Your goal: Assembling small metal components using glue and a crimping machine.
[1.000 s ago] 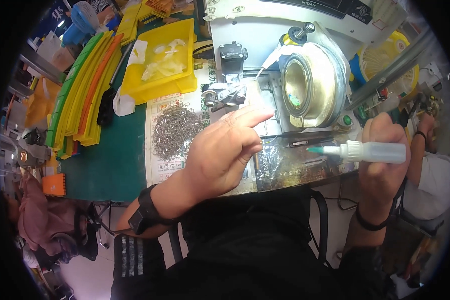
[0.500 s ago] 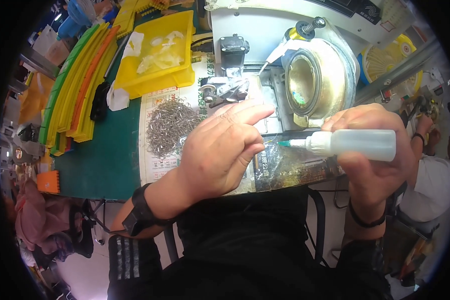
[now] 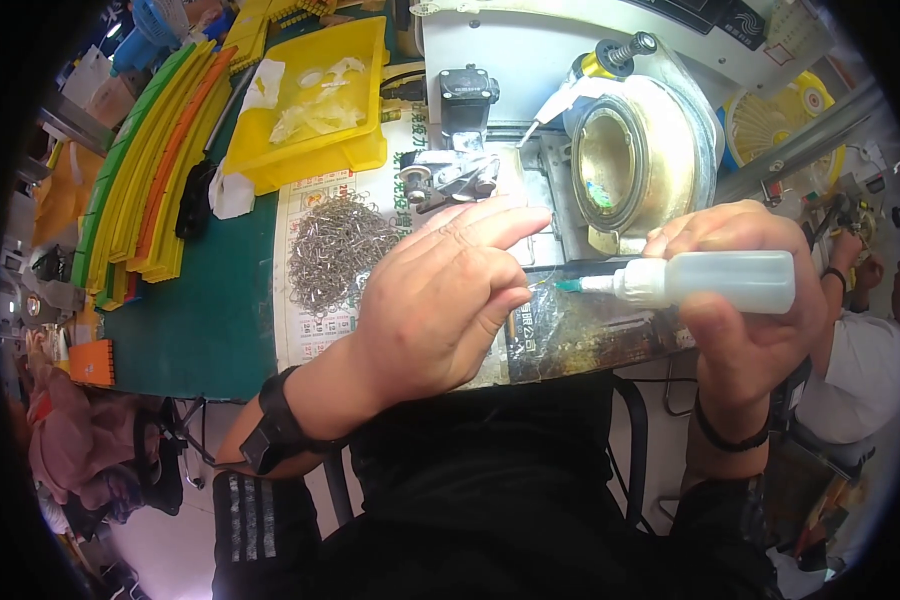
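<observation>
Pinching a thin piece (image 3: 542, 282) in the left hand (image 3: 438, 305), gripping a squeeze bottle (image 3: 732, 281) in the right hand (image 3: 770, 332).
Left forefinger and thumb closed, other fingers extended; right fingers around the bottle. From the left hand: green nozzle (image 3: 569, 286), three o'clock; metal pile (image 3: 338, 250), ten; yellow tray (image 3: 320, 166), eleven.

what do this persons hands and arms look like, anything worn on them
The left hand and right hand are ungloved. A wide black strap with a blocky black device circles the left wrist, a narrower black band the right. The left sleeve is black with three pale stripes; the right sleeve is black too.
</observation>
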`<state>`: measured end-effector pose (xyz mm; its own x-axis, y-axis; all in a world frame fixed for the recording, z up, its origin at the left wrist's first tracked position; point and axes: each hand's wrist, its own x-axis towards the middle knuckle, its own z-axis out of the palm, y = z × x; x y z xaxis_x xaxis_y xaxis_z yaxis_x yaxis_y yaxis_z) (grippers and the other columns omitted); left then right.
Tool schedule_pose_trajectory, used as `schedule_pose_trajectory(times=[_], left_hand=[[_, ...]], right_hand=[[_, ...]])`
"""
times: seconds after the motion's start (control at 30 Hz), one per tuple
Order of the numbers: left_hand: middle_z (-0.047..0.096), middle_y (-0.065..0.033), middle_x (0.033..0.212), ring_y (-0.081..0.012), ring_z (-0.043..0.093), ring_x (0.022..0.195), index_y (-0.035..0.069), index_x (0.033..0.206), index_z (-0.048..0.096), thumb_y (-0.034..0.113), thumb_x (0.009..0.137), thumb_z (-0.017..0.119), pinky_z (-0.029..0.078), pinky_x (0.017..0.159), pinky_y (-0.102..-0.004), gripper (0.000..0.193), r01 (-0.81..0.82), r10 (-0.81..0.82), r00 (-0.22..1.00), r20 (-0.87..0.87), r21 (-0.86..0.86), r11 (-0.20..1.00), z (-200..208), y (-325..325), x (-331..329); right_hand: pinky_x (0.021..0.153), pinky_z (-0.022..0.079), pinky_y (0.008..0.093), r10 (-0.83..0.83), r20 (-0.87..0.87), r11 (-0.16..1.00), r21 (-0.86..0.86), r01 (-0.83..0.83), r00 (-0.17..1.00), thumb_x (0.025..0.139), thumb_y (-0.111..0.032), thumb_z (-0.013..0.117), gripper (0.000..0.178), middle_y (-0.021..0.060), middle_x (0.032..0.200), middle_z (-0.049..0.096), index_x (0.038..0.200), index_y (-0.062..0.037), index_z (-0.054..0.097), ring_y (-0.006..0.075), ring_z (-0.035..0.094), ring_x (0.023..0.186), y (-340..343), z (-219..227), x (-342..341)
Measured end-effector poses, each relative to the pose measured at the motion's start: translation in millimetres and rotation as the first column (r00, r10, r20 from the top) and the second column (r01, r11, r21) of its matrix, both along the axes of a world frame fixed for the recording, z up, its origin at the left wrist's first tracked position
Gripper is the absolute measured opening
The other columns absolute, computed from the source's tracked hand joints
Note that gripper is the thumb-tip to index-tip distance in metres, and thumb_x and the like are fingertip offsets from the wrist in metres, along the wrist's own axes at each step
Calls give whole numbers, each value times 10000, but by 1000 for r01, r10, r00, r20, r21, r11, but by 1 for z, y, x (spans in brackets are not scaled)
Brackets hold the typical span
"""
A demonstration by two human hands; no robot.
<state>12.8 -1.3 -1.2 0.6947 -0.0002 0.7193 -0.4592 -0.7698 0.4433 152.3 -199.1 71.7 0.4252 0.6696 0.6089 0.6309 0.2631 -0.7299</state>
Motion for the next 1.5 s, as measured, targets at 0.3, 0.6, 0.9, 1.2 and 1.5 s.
schedule_pose_trajectory(times=[0.3, 0.6, 0.9, 1.2, 1.5], left_hand=[[657, -267, 1224, -464, 628, 1153, 17, 946, 581, 52, 920, 651, 478, 1017, -487, 82, 36, -36, 998, 42, -5, 999, 4, -1, 5], [653, -279, 1218, -470, 621, 1166, 10, 924, 574, 38, 911, 642, 482, 1015, -494, 75, -124, 127, 990, -56, 55, 991, 1, -11, -2], [652, -291, 1220, -469, 613, 1191, 3, 909, 569, 40, 926, 628, 469, 1041, -488, 71, -139, 142, 989, -43, 60, 988, -5, -15, 7], [663, -276, 1202, -448, 636, 1161, 4, 914, 569, 25, 901, 648, 491, 1012, -468, 83, -123, 125, 992, -21, 77, 989, -3, -9, 7], [665, -270, 1204, -447, 639, 1154, 12, 929, 567, 25, 904, 657, 494, 1005, -463, 94, -116, 118, 993, -20, 84, 990, -3, -6, 6]], right_hand=[[752, 556, 381, -50, -91, 974, 218, 69, 995, 916, -171, 701, 312, 165, 996, 612, 1123, 15, 562, 249, 651, 834, -91, -2, 52], [798, 566, 316, -482, -324, 743, 341, 576, 814, 938, -164, 730, 277, 78, 1062, 698, 1138, 11, 652, 173, 686, 939, -190, 39, 207], [679, 546, 298, -806, 223, 552, -47, 832, 548, 799, -493, 811, 561, 89, 846, 721, 997, 25, 720, 157, 679, 716, -164, 67, 274], [639, 502, 288, -445, 70, 825, -354, 440, 893, 870, -143, 752, 168, 42, 831, 693, 978, -17, 729, 139, 641, 713, -145, -6, 156], [750, 481, 386, -189, 436, 805, -445, 393, 880, 791, -135, 781, 199, 112, 893, 588, 949, -50, 696, 299, 603, 869, -95, -99, 75]])
